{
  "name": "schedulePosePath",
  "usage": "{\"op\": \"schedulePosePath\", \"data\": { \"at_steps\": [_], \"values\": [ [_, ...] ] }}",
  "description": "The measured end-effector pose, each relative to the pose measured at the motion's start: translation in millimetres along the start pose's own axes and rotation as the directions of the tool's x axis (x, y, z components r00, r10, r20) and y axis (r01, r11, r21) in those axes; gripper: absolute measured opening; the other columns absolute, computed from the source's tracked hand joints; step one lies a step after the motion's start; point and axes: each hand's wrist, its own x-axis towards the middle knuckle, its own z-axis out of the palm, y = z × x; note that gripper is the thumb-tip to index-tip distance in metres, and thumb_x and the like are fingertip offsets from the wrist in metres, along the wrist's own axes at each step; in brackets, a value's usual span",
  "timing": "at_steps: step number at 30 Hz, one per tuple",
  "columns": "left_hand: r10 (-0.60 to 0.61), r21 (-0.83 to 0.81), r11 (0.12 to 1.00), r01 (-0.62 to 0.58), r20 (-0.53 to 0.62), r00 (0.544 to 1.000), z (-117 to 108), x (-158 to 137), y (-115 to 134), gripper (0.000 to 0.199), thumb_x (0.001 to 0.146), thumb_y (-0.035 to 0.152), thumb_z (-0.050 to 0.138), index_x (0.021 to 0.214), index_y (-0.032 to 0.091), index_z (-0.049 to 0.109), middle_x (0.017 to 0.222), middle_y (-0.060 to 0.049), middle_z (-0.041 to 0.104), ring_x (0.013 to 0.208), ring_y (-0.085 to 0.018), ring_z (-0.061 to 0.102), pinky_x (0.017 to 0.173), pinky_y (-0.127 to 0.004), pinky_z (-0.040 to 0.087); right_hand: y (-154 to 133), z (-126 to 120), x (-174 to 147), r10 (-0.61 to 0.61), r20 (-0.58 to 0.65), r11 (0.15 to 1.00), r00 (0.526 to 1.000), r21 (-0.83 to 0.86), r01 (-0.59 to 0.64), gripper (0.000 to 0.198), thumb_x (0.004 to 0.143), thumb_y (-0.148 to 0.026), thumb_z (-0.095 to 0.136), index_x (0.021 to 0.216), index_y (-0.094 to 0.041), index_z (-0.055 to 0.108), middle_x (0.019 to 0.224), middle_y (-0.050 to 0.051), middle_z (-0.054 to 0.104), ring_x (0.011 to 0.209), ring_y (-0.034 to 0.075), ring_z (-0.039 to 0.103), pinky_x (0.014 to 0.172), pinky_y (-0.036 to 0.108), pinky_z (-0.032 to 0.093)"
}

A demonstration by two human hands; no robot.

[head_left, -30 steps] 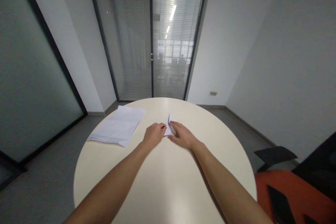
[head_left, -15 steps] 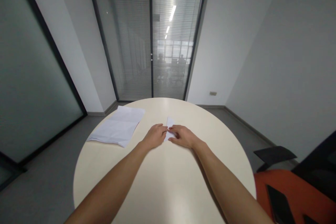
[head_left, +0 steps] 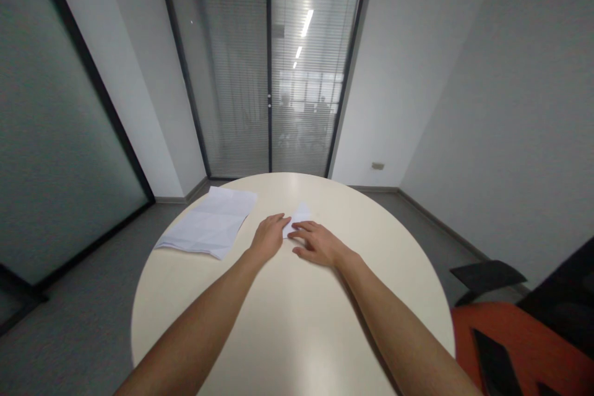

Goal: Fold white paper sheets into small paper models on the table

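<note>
A small white folded paper [head_left: 302, 211] lies on the round table between my hands, its pointed end facing away from me. At its left edge, my left hand [head_left: 268, 239] has its fingers closed on the paper, with one digit over the top. My right hand [head_left: 320, 245] rests at the paper's near right side. Its fingers are apart, with the fingertips touching the paper and the thumb set off toward me. Both hands cover parts of the paper, so the near folds are partly hidden.
Larger white sheets [head_left: 208, 223], creased and layered, lie on the left of the cream round table [head_left: 288, 322]. An orange chair [head_left: 524, 346] with a black armrest [head_left: 487, 275] stands at the right. Beyond the table is a glass door [head_left: 269, 74] with blinds.
The folded paper now shows a wider, triangular shape and sits turned differently. My left hand has moved slightly left, and the fingers of my right hand have spread.
</note>
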Motion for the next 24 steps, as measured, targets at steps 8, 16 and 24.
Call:
{"op": "schedulePosePath", "data": {
  "at_steps": [8,16,24],
  "values": [
    [-0.026,-0.182,0.983,0.026,0.002,1.000,-1,4,3,0.044,0.092,0.004,0.047,0.130,0.017,0.064,0.122,-0.008,0.073,0.113,-0.019,0.066,0.105,-0.032,0.046,-4,5,3,0.010,-0.009,1.000,1.000,0.013,-0.010,0.050,0.093,-0.034,0.061,0.140,-0.018,0.056,0.138,0.014,0.061,0.130,0.029,0.054,0.110,0.047,0.042],
    [-0.112,-0.199,0.975,0.100,-0.053,0.992,4,4,2,0.035,0.094,0.013,0.051,0.125,0.021,0.065,0.118,-0.007,0.074,0.110,-0.020,0.066,0.100,-0.032,0.047,0,1,0,0.068,-0.043,0.996,0.997,-0.063,-0.070,0.052,0.093,-0.039,0.062,0.142,-0.022,0.056,0.136,0.016,0.059,0.126,0.031,0.053,0.107,0.050,0.044],
    [-0.125,-0.036,0.992,0.124,-0.045,0.991,8,2,-5,0.031,0.093,0.017,0.054,0.120,0.017,0.070,0.131,-0.011,0.067,0.125,-0.024,0.058,0.112,-0.035,0.040,-3,5,1,0.016,-0.002,0.999,1.000,-0.039,-0.016,0.041,0.098,-0.039,0.056,0.135,-0.023,0.061,0.137,0.013,0.062,0.128,0.028,0.055,0.110,0.047,0.042]
  ]
}}
